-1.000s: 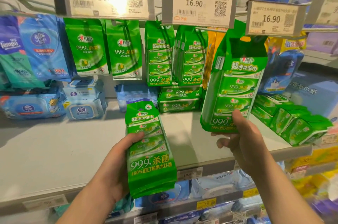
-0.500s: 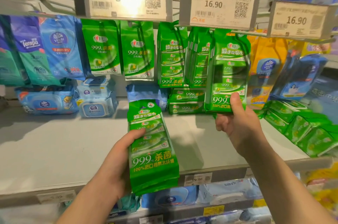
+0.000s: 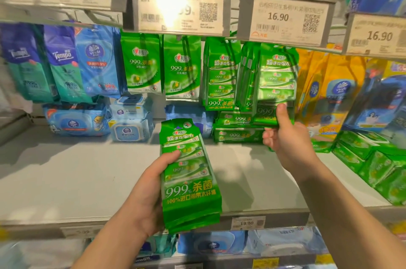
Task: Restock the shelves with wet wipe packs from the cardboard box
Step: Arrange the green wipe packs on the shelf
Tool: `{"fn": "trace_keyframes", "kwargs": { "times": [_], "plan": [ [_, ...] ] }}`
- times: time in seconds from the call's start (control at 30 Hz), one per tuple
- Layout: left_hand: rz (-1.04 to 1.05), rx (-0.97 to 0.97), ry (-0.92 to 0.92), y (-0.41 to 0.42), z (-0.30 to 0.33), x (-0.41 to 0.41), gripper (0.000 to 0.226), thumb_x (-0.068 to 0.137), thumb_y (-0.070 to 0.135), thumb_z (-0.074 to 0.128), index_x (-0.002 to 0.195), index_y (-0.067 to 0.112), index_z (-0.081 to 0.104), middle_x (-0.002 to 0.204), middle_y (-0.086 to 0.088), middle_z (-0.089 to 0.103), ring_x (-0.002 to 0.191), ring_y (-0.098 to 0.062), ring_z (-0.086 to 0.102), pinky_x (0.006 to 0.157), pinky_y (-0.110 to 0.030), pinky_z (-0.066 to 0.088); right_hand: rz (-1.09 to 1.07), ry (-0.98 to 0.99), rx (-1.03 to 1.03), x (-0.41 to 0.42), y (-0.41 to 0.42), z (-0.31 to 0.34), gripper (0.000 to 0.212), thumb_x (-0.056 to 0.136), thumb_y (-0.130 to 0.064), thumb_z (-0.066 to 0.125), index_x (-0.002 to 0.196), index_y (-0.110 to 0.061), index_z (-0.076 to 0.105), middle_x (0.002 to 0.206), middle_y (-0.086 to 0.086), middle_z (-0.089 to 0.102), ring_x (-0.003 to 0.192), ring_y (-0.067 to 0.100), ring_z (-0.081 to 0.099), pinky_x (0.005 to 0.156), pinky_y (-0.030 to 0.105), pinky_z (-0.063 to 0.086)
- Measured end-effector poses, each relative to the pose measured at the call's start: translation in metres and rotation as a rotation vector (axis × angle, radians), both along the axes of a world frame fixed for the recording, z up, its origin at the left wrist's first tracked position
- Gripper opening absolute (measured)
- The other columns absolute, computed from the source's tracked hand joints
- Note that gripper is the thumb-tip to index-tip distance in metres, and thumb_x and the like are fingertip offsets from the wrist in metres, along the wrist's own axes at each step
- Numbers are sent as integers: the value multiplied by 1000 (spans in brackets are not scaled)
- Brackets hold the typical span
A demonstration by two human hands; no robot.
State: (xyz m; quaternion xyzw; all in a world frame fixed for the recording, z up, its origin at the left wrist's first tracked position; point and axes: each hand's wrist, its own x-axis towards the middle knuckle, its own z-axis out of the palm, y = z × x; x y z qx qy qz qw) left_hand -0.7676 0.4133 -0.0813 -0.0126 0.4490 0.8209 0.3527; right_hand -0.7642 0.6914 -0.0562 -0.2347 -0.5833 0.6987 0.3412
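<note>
Your right hand [image 3: 285, 137] is pinching a hanging green pack [image 3: 275, 84] by its bottom edge at the peg; your left hand [image 3: 149, 191] is gripping a soft, floppy, light stack of packs [image 3: 189, 180] mid-body above the shelf [image 3: 87, 180].

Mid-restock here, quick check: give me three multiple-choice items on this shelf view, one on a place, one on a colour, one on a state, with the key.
1. Where is the pack in the right hand?
A. Raised at the hanging green row under the 16.90 price tag
B. Flat on the shelf board
C. In a cardboard box

2. What colour are the hanging packs just right of that row?
A. Red
B. Yellow-orange
C. White

3. What is the left hand doing?
A. Hanging empty
B. Pressing a price tag
C. Holding a green stack of wet wipe packs

Key: 1 A, the right-hand pack is lifted among the hung packs; 2 B, their wrappers are yellow-orange; 3 C, thumb lies across the stack's front.
</note>
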Motion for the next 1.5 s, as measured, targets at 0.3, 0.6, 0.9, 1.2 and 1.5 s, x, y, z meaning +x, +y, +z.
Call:
{"fn": "trace_keyframes", "kwargs": {
  "times": [0.3,0.6,0.9,1.2,1.5],
  "plan": [
    [66,56,-33,-4,0,4,49,87,54,55,81,14,82,93,-19,75,73,-36,73,80,-47,52,-14,-29,-93,-8,8,-7,66,96,-53,62,129,3,47,70,11,60,46,11,58,45,22,52],
    [77,80,-52,-11,0,8,51,83,57,55,90,13,79,99,-21,73,77,-36,72,78,-46,54,78,2,-271,-3,9,-8,46,105,-37,55,125,3,47,92,21,64,64,19,66,48,24,57],
    [60,67,-32,-16,-2,10,61,81,60,51,94,7,76,97,-24,72,77,-37,71,80,-44,55,196,97,-481,7,13,-11,68,107,-44,47,152,2,27,114,25,63,100,39,70,72,45,64],
    [37,46,-11,-15,-5,9,54,84,57,52,97,10,75,100,-23,72,79,-37,71,85,-46,53,378,-189,-136,41,-40,-29,33,106,-31,52,117,0,57,84,17,66,67,29,67,71,45,57],
    [-14,19,38,-5,-3,14,61,88,57,50,121,9,70,119,-25,68,106,-42,67,93,-50,49,810,-549,62,83,-95,-14,73,87,-72,51,115,-7,69,96,19,64,69,31,56,49,38,55]
  ]
}}
